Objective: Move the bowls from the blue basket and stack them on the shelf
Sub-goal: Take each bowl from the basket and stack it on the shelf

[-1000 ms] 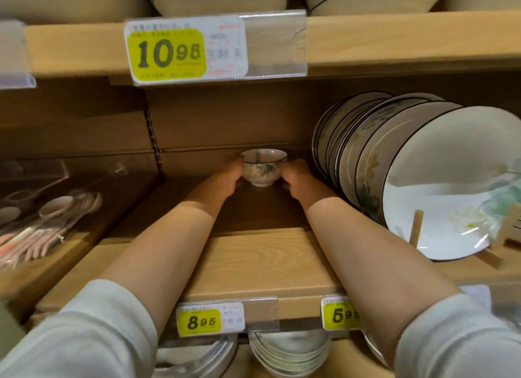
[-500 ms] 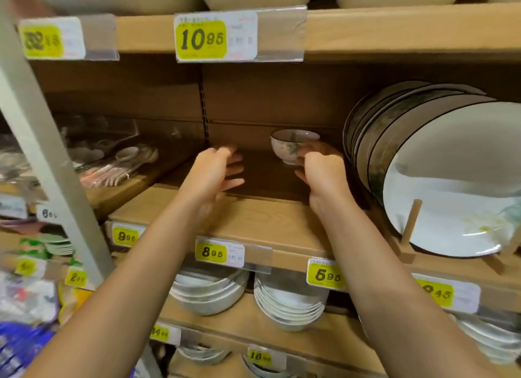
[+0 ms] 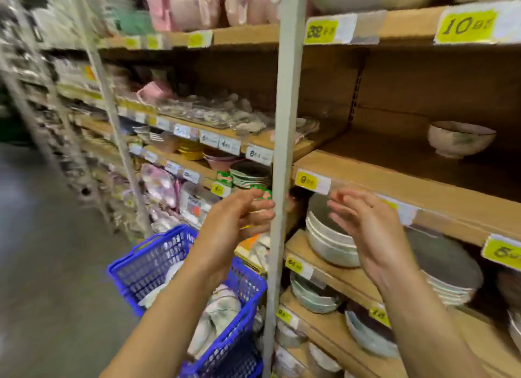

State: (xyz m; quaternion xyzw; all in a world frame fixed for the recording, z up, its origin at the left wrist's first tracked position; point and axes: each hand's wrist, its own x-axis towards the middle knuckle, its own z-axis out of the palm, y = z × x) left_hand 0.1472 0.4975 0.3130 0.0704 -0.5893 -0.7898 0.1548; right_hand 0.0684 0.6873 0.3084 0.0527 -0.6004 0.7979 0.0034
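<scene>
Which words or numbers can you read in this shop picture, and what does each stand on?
"10": top price tag, upper shelf edge; smaller digits blurred.
"8": left price tag, shelf edge below the bowl.
"5": far-right price tag, same edge.
All other tags: too blurred to read.

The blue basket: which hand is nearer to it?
Left. The left hand is open above the blue basket; the right hand is farther right, beyond the grey post.

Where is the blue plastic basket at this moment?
Head view, lower left of centre: the blue plastic basket stands in the aisle just left of the grey shelf upright, below the left hand, with pale bowls inside.
</scene>
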